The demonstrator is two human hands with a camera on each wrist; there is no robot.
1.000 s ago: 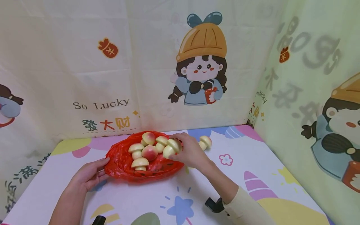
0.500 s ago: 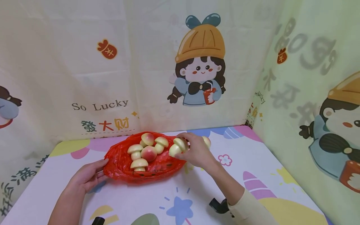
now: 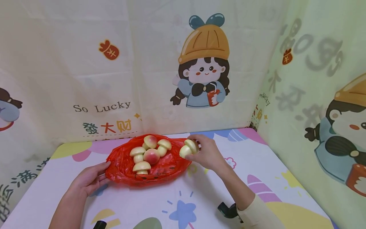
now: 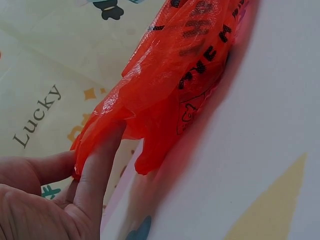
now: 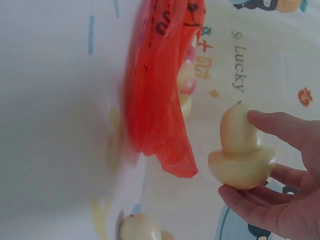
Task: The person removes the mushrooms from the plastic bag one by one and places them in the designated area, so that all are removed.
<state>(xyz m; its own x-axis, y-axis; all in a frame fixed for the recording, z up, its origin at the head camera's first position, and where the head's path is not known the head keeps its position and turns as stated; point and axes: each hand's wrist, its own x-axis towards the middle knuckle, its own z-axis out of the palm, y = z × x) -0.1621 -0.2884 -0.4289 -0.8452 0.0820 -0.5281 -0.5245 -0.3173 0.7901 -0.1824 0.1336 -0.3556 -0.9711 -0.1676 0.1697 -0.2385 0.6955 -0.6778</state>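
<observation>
A red plastic bag lies spread on the table, its mouth gaping upward. Inside it sit several pale, pink-tinged toy mushrooms. My left hand pinches the bag's left edge between thumb and fingers, seen closer in the left wrist view. Just over the bag's right rim, my right hand holds one mushroom by thumb and fingertips, clear of the bag. In the right wrist view this mushroom has its stem up. Another mushroom lies on the table; the right hand hides it in the head view.
A patterned cover spreads over the table. Printed cloth hangs as a wall behind it and on the right side. Black wrist-worn gear shows at the right forearm, and another black piece by the left.
My right hand has lifted the mushroom out of the bag and carried it rightward to the rim, covering the mushroom on the table. My left hand stays at the bag's edge.
</observation>
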